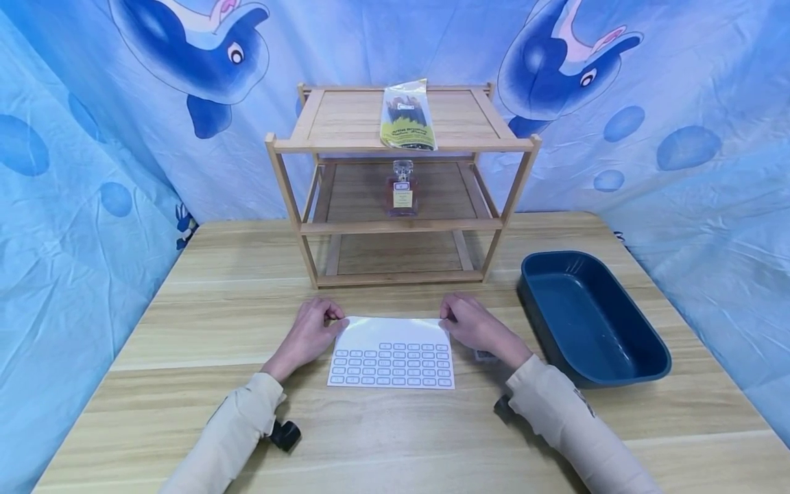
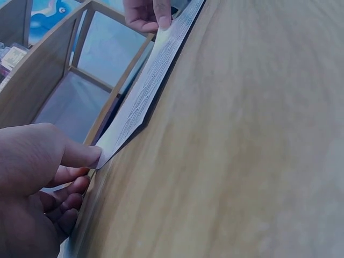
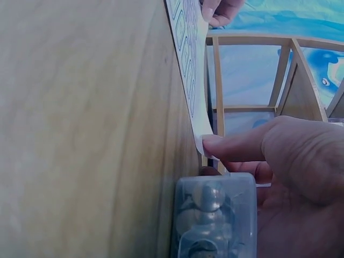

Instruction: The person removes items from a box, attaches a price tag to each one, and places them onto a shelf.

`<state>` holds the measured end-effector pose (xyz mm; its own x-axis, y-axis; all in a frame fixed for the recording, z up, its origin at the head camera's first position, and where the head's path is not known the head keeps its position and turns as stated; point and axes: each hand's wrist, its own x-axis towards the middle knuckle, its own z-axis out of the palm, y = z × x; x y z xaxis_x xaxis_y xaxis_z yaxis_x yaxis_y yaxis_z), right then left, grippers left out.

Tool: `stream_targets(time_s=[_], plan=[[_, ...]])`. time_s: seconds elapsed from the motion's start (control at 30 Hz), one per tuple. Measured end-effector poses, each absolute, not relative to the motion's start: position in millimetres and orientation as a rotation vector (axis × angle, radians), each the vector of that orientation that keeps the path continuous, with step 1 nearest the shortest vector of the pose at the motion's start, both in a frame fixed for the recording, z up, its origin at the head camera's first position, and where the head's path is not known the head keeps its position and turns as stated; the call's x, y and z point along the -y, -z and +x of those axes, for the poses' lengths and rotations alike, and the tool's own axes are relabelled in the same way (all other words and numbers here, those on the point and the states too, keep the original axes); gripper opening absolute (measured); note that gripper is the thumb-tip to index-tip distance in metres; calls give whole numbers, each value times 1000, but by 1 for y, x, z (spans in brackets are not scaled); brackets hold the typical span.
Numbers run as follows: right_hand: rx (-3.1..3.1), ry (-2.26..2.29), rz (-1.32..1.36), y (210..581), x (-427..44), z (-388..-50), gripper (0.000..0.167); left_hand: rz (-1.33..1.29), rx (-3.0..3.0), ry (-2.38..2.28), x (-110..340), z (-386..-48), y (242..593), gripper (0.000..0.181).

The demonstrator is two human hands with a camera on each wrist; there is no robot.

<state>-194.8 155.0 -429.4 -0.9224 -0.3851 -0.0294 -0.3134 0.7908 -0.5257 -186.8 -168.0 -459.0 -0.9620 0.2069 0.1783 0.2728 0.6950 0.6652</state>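
A white sheet of labels (image 1: pixel 390 363), printed with rows of small blue-framed boxes, is held at its two far corners. My left hand (image 1: pixel 310 331) pinches the far left corner between thumb and fingers; the left wrist view shows the thumb (image 2: pixel 80 155) on top of the sheet. At the far right corner my right hand (image 1: pixel 475 322) pinches it the same way. Some boxes are absent from the upper left rows. Beside the right hand, partly hidden under the wrist in the head view, sits a small clear plastic box (image 3: pixel 215 215) with round shiny pieces inside.
Behind the sheet stands a wooden three-tier shelf (image 1: pixel 401 278). A packet of artist brushes (image 1: pixel 407 116) lies on its top and a perfume bottle (image 1: pixel 402 192) stands on the middle tier. To the right is a dark blue basin (image 1: pixel 592 329). The wooden table (image 1: pixel 382 446) carries everything.
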Motion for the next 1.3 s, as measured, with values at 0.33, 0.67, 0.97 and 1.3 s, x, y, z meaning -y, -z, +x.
stream_targets(time_s=[0.33,0.67,0.97,1.3], plan=[[-2849,890,-504,428,-155,-194,10,-411,2778,1281,168,-187,454,8],[-2821,1176,-612,428,-161,-192,7,-387,2757,1352,167,-185,452,19],[-2841,1309,-672,426,-167,-188,7,-383,2730,1426,159,-184,447,52],[-2866,1408,-682,424,-171,-185,7,-142,2509,2148,151,-183,454,76]])
